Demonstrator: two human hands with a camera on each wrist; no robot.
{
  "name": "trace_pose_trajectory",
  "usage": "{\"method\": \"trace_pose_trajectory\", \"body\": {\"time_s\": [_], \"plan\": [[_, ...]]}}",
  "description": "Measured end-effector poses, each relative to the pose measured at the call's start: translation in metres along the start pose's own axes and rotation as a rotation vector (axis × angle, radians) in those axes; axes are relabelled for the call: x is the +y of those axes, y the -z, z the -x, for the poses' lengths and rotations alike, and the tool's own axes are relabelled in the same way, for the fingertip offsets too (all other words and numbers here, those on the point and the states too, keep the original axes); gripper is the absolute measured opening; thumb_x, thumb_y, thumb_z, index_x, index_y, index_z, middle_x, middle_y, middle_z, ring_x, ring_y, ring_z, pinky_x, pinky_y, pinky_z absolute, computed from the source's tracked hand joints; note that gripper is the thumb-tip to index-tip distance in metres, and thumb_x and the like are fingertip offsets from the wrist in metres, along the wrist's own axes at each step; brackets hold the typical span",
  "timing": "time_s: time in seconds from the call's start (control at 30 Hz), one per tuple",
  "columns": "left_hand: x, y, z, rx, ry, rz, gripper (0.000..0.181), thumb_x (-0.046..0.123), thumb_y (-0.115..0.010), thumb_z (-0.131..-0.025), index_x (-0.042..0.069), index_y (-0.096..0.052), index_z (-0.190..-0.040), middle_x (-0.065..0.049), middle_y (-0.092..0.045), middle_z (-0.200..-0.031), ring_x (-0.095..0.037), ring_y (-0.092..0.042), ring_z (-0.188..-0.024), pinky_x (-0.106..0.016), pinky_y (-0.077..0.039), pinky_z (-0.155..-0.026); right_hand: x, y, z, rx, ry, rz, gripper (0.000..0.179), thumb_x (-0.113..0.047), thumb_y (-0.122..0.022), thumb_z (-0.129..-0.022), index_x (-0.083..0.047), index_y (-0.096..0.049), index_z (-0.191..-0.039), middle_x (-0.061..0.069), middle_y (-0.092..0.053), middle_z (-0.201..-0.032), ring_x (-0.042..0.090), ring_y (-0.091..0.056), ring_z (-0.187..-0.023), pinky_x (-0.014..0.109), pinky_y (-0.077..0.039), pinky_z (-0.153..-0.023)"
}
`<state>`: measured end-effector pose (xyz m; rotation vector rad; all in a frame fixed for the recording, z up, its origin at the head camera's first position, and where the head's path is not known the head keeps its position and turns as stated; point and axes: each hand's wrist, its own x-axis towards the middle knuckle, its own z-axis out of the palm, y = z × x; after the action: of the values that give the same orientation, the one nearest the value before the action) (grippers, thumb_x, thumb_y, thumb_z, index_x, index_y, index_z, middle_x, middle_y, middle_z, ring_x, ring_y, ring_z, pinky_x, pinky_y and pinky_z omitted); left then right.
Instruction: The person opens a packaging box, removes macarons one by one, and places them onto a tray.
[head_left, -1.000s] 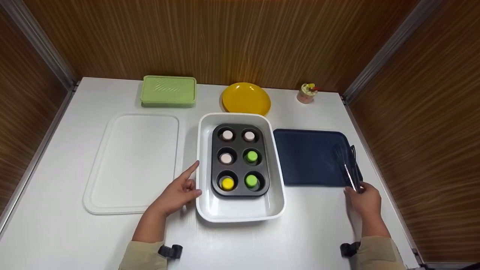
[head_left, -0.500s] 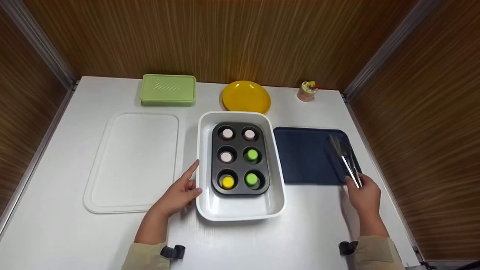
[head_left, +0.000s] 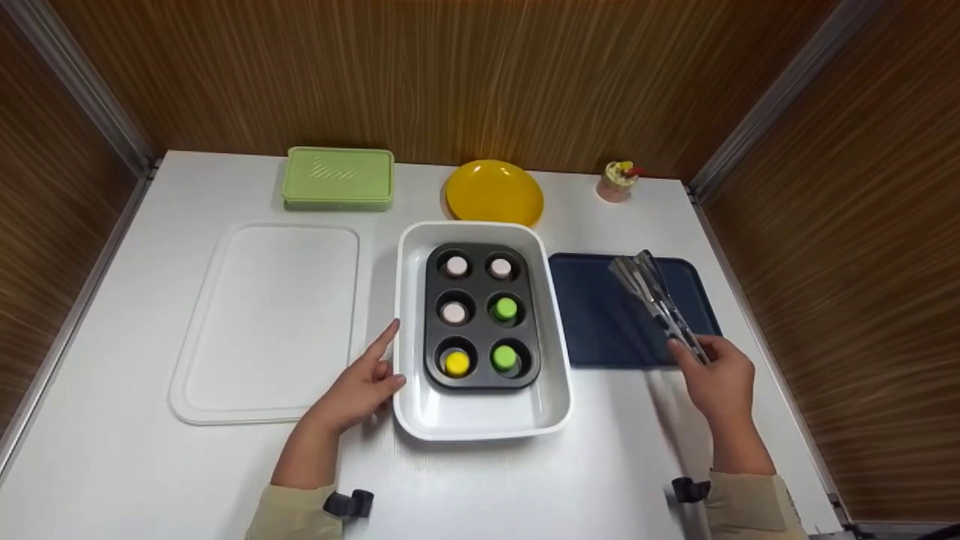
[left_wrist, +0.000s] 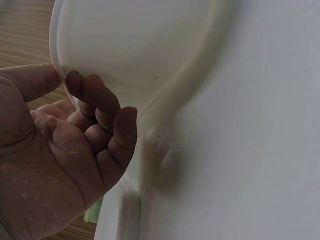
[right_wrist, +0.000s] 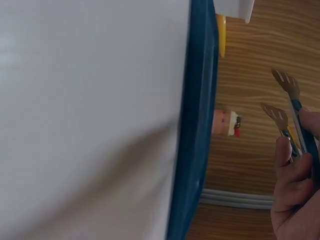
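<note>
A dark muffin tin [head_left: 482,379] lies inside a deep white rectangular container [head_left: 481,433]. Its cups hold short round pieces: three pale pink, two green [head_left: 505,357] and one yellow [head_left: 457,364]. My left hand [head_left: 361,390] is at the container's left wall, index finger straight, index tip and thumb tip touching the rim. The left wrist view shows its other fingers loosely curled outside the wall [left_wrist: 140,45]. On the right, my right hand [head_left: 720,375] grips metal serving tongs [head_left: 660,300] by the handle end. The tongs' slotted heads stand slightly apart over the navy tray [head_left: 592,315].
A flat white lid [head_left: 270,322] lies to the left. Along the back stand a green lidded box [head_left: 337,176], a yellow plate [head_left: 493,191] and a small dessert cup [head_left: 616,184]. Wooden panels [head_left: 480,75] enclose the table at the back and sides.
My right hand has lifted the tongs off the navy tray's right side and swung their heads leftward, now spread a little more apart. My left hand has stayed at the container's rim.
</note>
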<state>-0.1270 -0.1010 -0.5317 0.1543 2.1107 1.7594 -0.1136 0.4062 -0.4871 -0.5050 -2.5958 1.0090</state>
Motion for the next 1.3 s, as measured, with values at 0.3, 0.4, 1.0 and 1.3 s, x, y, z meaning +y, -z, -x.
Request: {"method": "trace_pose_trajectory", "body": {"time_s": [0.3, 0.4, 1.0, 1.3], "plan": [[0.0, 0.0, 0.001, -0.008, -0.004, 0.008, 0.084, 0.003, -0.064, -0.102, 0.019, -0.019, -0.171, -0.001, -0.052, -0.071, -0.012, -0.044, -0.058, -0.024, -0.039, -0.055, -0.021, -0.003, 0.011, -0.002, 0.111, -0.034, 0.029, -0.016, -0.085, -0.092, 0.006, -0.078, -0.111, 0.022, -0.077, -0.095, 0.002, -0.06, -0.069, 0.013, -0.047, -0.059], [0.0, -0.001, 0.001, -0.002, 0.009, 0.01, 0.084, 0.003, -0.064, -0.102, 0.02, -0.02, -0.171, -0.001, -0.052, -0.071, -0.013, -0.044, -0.058, -0.025, -0.039, -0.054, -0.026, -0.003, 0.015, 0.008, 0.159, -0.026, 0.027, -0.013, -0.086, -0.091, 0.005, -0.08, -0.109, 0.022, -0.077, -0.092, 0.002, -0.06, -0.067, 0.013, -0.046, -0.058], [0.005, 0.0, 0.003, -0.022, 0.024, 0.021, 0.085, 0.002, -0.063, -0.103, 0.021, -0.017, -0.172, -0.002, -0.053, -0.071, -0.011, -0.041, -0.055, -0.023, -0.037, -0.052, -0.055, -0.013, 0.032, -0.041, 0.357, -0.118, 0.023, 0.0, -0.091, -0.081, 0.004, -0.079, -0.1, 0.009, -0.073, -0.076, 0.006, -0.059, -0.06, 0.015, -0.044, -0.055], [0.005, 0.001, 0.003, -0.032, 0.014, 0.021, 0.086, 0.003, -0.064, -0.103, 0.02, -0.016, -0.172, -0.003, -0.057, -0.073, -0.011, -0.043, -0.056, -0.024, -0.038, -0.052, -0.065, -0.022, 0.04, -0.077, 0.451, -0.127, 0.02, 0.0, -0.092, -0.079, 0.002, -0.079, -0.094, 0.004, -0.073, -0.074, 0.005, -0.057, -0.059, 0.014, -0.043, -0.053]]}}
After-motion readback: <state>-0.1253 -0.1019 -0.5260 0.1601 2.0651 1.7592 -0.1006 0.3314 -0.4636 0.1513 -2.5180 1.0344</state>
